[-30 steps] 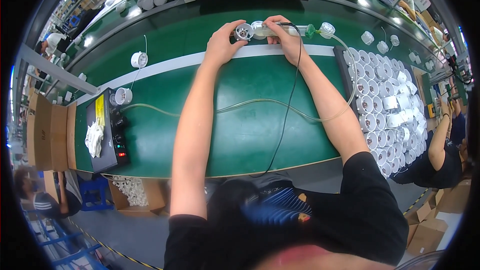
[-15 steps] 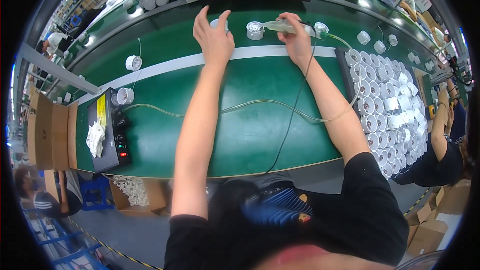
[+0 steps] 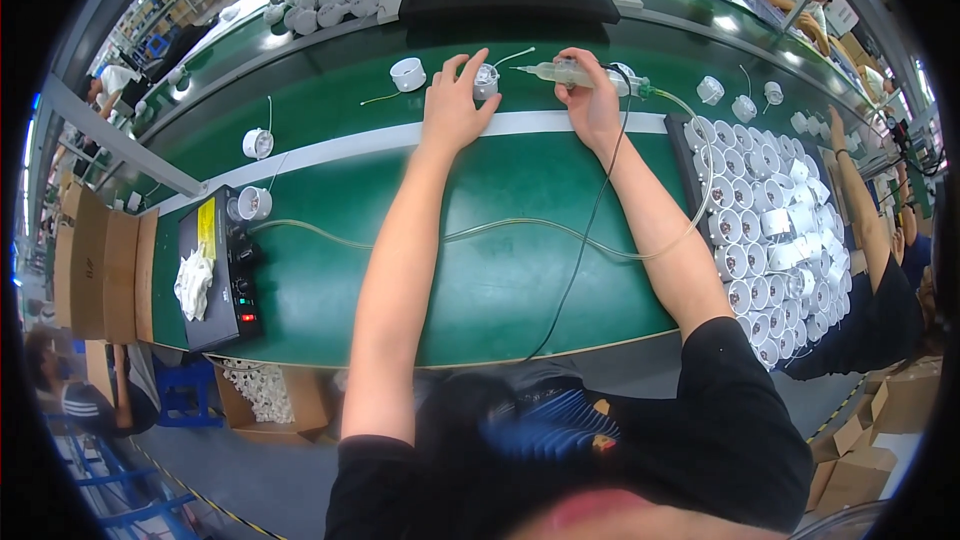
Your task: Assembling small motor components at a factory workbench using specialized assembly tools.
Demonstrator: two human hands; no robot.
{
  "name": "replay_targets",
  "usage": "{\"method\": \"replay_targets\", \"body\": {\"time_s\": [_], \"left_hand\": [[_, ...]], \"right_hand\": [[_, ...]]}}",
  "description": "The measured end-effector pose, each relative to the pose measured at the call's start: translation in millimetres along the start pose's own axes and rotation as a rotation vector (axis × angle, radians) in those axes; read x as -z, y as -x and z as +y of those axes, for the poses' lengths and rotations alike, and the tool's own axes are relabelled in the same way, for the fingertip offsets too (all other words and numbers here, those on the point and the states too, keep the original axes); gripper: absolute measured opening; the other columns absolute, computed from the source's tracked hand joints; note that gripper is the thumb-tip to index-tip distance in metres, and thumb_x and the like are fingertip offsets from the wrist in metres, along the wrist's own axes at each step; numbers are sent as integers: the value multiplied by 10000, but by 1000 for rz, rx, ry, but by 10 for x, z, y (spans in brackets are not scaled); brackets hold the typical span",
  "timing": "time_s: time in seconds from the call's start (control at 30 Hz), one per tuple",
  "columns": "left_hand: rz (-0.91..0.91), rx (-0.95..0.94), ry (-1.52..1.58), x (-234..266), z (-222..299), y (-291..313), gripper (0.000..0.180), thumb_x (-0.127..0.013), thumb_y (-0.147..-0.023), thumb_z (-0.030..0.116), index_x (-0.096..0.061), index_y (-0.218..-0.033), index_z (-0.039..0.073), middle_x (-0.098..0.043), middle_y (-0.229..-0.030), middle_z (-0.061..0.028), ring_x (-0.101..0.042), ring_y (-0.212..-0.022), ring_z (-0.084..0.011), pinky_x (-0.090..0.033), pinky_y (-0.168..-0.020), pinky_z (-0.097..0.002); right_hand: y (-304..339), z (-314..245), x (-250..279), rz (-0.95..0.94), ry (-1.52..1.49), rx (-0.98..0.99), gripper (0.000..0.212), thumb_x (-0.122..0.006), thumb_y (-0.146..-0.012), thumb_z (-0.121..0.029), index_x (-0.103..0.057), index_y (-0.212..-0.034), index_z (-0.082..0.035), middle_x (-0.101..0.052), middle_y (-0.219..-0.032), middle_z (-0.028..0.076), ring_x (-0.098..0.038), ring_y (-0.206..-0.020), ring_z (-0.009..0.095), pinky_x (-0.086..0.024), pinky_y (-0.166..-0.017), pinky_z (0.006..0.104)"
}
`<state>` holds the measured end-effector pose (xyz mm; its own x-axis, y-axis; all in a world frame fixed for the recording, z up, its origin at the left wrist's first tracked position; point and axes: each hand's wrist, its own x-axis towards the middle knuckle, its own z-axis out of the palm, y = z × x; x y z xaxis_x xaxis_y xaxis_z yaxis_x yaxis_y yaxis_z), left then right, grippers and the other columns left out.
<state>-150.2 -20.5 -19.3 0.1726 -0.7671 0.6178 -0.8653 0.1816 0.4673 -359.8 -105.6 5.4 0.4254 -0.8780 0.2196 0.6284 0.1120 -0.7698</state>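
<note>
My left hand (image 3: 457,112) has its thumb and fingers around a small white round housing (image 3: 486,86) with a thin wire trailing to the right. In my right hand (image 3: 590,105) is a clear dispensing syringe (image 3: 565,72), its fine tip pointing left toward that housing but apart from it. From the syringe's green end fitting (image 3: 646,90) a clear tube runs back across the bench. Just left of my left hand stands another white housing (image 3: 407,75) with a wire. Part of a further housing (image 3: 622,71) shows behind the syringe.
A black control box (image 3: 222,275) with a crumpled white cloth (image 3: 194,283) sits at the bench's left end, connected to the tube. Many white cups fill a tray (image 3: 690,155) at right. Several housings lie along the green belt (image 3: 330,105). Co-workers sit opposite and at right.
My left hand has moved right, from one housing to the one now between its fingers. The syringe tip has drawn back from the housings. The belt's housings have shifted left.
</note>
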Motion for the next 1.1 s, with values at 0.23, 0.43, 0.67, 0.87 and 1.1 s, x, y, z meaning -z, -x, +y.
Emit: {"method": "replay_targets", "body": {"time_s": [0.23,0.43,0.67,0.87,1.1], "left_hand": [[19,196,51,59,94,-49,655,-755,-788,242,-539,-1401,166,-562,-1236,-139,-622,-1041,-352,-522,-877,-449],[107,162,70,49,64,-32,575,-765,-768,265,-574,-1292,125,-582,-1151,-141,-642,-991,-351,-537,-843,-438],[85,132,288,49,106,-23,458,-799,-739,214,-587,-1121,77,-598,-1064,-135,-651,-954,-330,-536,-830,-409],[8,54,344,23,-260,45,598,-856,-678,115,-597,-1216,74,-637,-1089,-127,-660,-965,-298,-546,-851,-378],[-93,-79,270,110,68,-107,493,-783,-730,48,-642,-1202,41,-602,-1130,-161,-621,-1041,-364,-520,-889,-400]], "right_hand": [[6,-27,-27,-40,48,-9,227,-541,-1011,-268,-621,-1092,-71,-587,-1036,81,-476,-739,159,-385,-642,264],[4,10,15,-69,39,-24,220,-543,-1014,-264,-621,-1091,-73,-590,-1041,76,-492,-752,154,-387,-632,264],[44,-21,-3,-67,70,-12,211,-555,-1014,-260,-624,-1101,-80,-604,-1042,57,-515,-776,143,-388,-612,260],[-82,264,-54,-191,134,23,213,-566,-1016,-265,-629,-1101,-80,-635,-1037,49,-561,-828,134,-388,-612,267],[-590,742,1034,-198,247,-30,211,-571,-1010,-260,-669,-1060,-80,-666,-931,45,-614,-836,148,-455,-658,289]]}}
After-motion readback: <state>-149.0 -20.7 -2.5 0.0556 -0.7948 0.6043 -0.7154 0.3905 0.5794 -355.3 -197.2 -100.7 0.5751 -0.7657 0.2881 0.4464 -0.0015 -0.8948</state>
